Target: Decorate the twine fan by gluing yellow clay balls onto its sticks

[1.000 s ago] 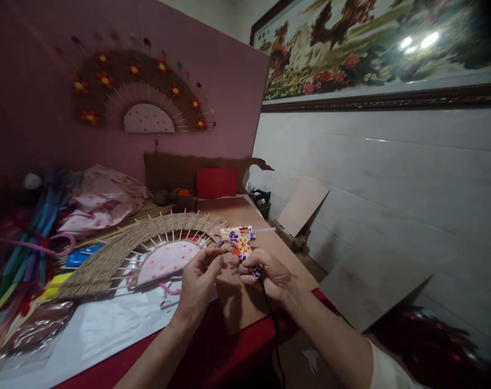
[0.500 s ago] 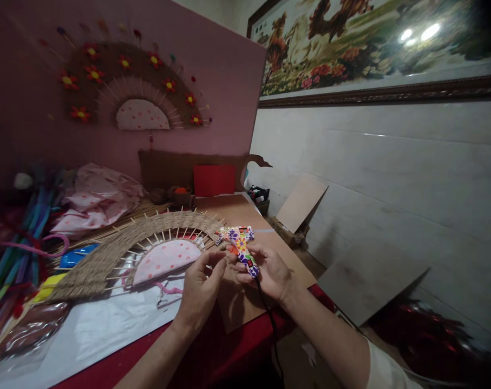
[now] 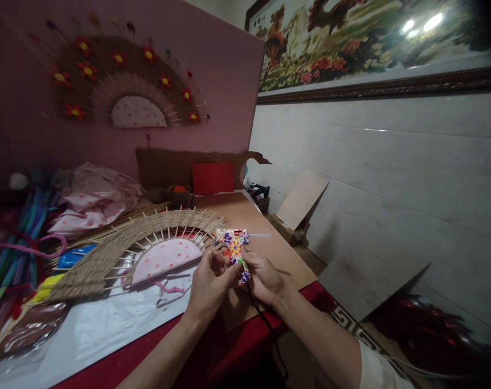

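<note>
My right hand (image 3: 262, 278) is wrapped round the grip of a small glue gun (image 3: 233, 244) covered in a bright flower print, with a clear glue stick poking out of its back. Its black cord hangs down below my wrist. My left hand (image 3: 210, 283) is closed against the gun's grip from the left, fingertips touching it. Just beyond the gun's nozzle lies a half-round woven fan (image 3: 148, 232) with wooden sticks and a pink dotted centre (image 3: 166, 259).
The fan lies on white paper (image 3: 95, 324) on a red-covered table (image 3: 213, 351) with a brown board (image 3: 245, 216). Pink cloth (image 3: 95, 202) and coloured pipe cleaners (image 3: 14, 243) lie at left. A finished fan (image 3: 123, 86) hangs on the pink wall. Boards lean on the right wall.
My left hand has moved right and closed onto the glue gun's grip. The gun has shifted slightly left and lower, nearer the fan's edge.
</note>
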{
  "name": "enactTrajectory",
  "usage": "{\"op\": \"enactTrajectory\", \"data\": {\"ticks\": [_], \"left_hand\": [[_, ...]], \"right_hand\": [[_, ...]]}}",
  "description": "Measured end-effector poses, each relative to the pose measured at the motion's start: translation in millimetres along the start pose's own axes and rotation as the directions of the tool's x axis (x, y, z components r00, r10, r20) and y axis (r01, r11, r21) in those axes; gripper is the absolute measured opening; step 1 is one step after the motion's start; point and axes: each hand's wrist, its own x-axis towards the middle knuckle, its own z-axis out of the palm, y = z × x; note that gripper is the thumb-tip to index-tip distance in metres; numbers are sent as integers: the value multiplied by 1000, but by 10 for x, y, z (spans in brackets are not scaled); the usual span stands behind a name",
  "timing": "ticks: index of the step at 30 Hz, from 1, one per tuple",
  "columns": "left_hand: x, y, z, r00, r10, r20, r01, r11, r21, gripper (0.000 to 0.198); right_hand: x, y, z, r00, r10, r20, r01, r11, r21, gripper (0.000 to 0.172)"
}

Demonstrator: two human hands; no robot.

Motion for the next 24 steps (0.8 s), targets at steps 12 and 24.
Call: {"op": "enactTrajectory", "data": {"ticks": [12,24], "left_hand": [[-22,76,-22,992,-86,93,95,991,-97,32],[9,11,-95,987,-4,-161,18,997,81,17]], "right_hand": [[-67,-18,58,999,-15,35,14,1000,23,24],[-212,-388,7,963,-247,-109,162,851,-500,25]]}}
